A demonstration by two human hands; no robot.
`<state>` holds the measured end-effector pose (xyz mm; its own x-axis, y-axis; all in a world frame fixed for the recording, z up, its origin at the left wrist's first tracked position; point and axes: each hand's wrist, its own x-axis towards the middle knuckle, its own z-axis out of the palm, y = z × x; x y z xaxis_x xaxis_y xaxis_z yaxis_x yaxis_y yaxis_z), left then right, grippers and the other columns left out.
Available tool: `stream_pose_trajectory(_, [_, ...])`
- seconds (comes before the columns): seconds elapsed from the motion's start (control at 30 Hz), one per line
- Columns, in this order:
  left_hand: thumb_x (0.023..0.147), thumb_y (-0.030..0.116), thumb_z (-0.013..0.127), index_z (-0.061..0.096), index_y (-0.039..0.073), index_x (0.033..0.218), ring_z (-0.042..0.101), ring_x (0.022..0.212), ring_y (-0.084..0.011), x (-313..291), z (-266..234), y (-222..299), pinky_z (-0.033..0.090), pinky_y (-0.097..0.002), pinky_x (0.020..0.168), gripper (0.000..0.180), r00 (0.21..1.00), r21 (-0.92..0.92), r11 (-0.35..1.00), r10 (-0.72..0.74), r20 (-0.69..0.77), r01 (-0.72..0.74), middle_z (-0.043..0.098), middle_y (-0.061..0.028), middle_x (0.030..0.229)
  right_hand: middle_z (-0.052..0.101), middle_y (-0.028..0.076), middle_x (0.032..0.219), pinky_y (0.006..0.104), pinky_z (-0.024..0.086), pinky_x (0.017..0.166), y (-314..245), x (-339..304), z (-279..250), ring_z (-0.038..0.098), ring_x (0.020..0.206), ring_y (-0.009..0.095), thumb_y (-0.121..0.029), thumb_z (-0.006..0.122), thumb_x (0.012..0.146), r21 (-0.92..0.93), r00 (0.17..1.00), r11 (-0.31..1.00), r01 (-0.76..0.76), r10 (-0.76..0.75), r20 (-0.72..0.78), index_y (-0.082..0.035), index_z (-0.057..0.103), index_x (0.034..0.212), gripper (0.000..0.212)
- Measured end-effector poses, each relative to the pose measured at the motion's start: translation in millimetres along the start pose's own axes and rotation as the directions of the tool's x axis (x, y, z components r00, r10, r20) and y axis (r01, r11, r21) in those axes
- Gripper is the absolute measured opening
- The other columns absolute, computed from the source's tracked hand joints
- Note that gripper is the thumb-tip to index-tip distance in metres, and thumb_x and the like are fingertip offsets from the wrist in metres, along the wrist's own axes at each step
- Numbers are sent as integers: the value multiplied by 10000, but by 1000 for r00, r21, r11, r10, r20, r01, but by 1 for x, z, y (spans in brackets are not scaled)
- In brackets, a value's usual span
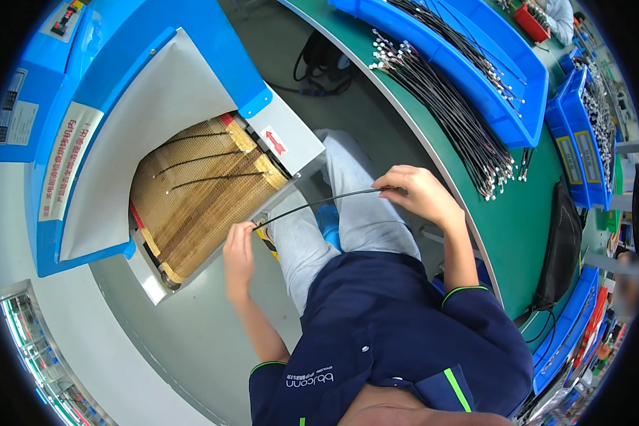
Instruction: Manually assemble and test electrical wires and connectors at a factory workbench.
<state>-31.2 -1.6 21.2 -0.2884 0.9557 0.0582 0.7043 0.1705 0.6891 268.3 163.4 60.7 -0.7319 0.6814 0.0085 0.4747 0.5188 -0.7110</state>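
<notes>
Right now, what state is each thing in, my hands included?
Black cable: held near both ends, slightly bowed
Left hand: pinching its left end
Right hand: pinching its right end
Mesh conveyor belt: loaded; running or stopped, can't tell
Three belt cables: lying apart
Cable bundle: loose, fanned out
Blue tray: open, holding cables
</notes>
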Motion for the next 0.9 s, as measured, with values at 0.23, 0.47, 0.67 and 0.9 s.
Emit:
stream_pose_trajectory(0.23, [920,95,466,555,-4,942,551,775,-318,-7,16,5,440,-360,699,135,999,-77,997,-19,36,22,556,-149,850,623,68,766,341,484,702,-6,19,24,601,747,242,-99,645,739,-183,972,960,210,-226,-70,-49,666,857,131])
stream_pose_trajectory(0.47, [909,88,492,567,0,930,521,634,-194,5,44,41,418,-299,586,117,988,-214,967,149,38,-138,529,-102,755,604,15,798,293,499,589,-33,36,70,602,710,179,-84,641,698,-28,902,902,431,-431,-23,-93,654,930,233])
stream_pose_trajectory(0.67, [868,127,583,616,4,904,598,659,-202,0,27,37,462,-295,604,132,991,-239,969,-23,131,54,604,-98,768,552,4,764,311,491,573,-28,37,72,580,698,176,-134,624,756,-3,916,918,396,-395,-73,-112,628,867,112])
stream_pose_trajectory(0.9, [858,114,594,622,-6,914,620,626,-131,0,29,42,494,-241,576,134,969,-363,917,-81,234,164,640,-92,755,602,3,809,287,504,577,-26,39,87,600,723,159,-119,681,720,89,880,876,474,-468,-81,-89,658,850,136])
